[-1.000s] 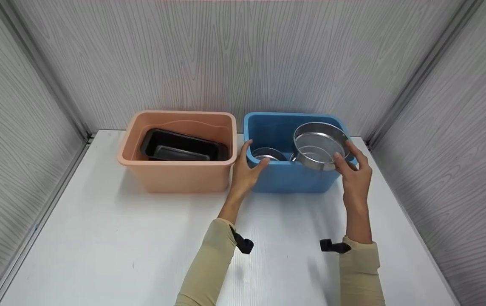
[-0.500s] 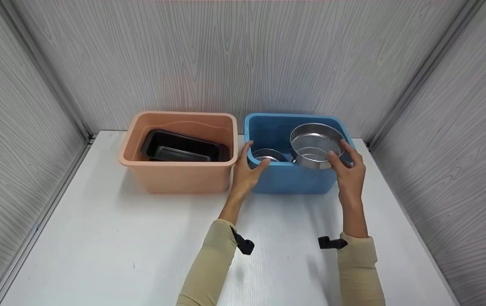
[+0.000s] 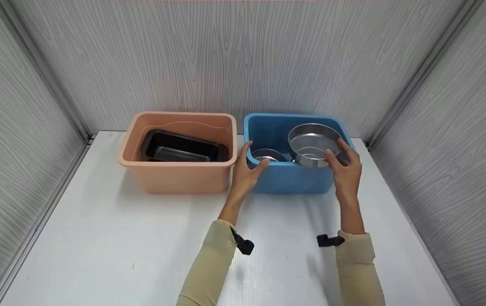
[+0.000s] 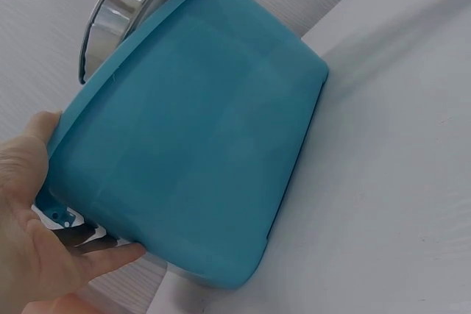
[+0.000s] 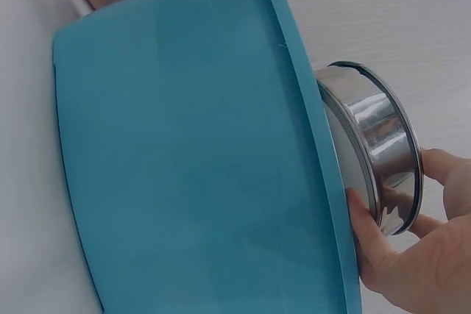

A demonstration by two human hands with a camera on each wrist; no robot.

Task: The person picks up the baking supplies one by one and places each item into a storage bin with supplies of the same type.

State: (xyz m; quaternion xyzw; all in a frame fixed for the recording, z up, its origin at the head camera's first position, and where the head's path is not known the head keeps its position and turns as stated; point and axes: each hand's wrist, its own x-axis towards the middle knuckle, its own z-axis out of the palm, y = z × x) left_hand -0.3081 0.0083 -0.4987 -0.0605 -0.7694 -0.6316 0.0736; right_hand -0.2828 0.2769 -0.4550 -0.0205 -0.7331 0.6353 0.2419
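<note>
My right hand (image 3: 346,177) holds a round, shallow metal sieve (image 3: 311,143) by its right side, tilted, over the right half of a blue bin (image 3: 294,180). In the right wrist view, the sieve's shiny wall (image 5: 379,126) stands out past the bin's rim, pinched between thumb and fingers. My left hand (image 3: 245,175) grips the bin's front left corner, thumb at the front rim and fingers around the left side. Another round metal piece (image 3: 269,154) lies inside the bin near that hand, its lower part hidden by the front wall.
A peach bin (image 3: 183,180) stands just left of the blue one, with a black loaf pan (image 3: 183,146) lying in it. Both bins stand near the grey wood-grain back wall (image 3: 226,55) on a white table (image 3: 149,250). Side walls flank the table.
My right hand and the sieve have shifted a little to the left over the blue bin. My left hand stays on the corner, and both bins stand where they were.
</note>
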